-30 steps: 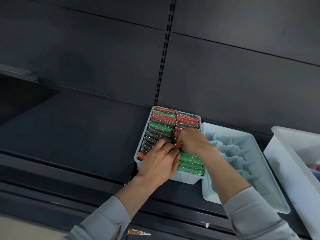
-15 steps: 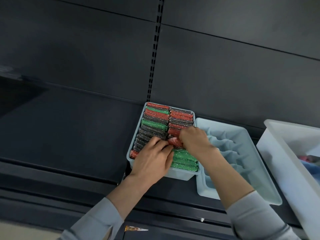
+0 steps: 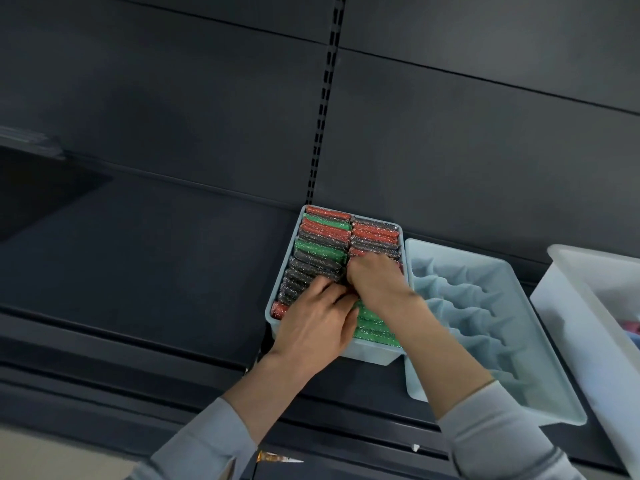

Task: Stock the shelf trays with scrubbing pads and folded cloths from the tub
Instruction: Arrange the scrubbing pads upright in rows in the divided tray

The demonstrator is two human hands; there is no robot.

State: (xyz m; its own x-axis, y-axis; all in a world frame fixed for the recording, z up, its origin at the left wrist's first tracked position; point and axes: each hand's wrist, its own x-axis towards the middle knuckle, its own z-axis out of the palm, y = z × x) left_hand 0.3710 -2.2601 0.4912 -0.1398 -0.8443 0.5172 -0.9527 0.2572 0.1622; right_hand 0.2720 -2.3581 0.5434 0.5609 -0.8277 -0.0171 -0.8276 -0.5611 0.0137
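Now, in the head view, the full tray point(image 3: 374, 355) of scrubbing pads point(image 3: 323, 233) sits on the dark shelf point(image 3: 156, 258), the pads standing on edge in two rows of red, green and grey. Both hands are over the near half of that tray. The left hand point(image 3: 317, 325) lies on the left row with its fingers curled down among the grey pads. The right hand point(image 3: 375, 282) is beside it, touching it, its fingers bent into the right row; whether it pinches a pad I cannot tell. Just right of the full tray lies the empty tray point(image 3: 540, 344) with ridged dividers. Farther right stands the white tub point(image 3: 568, 306), its contents barely visible.
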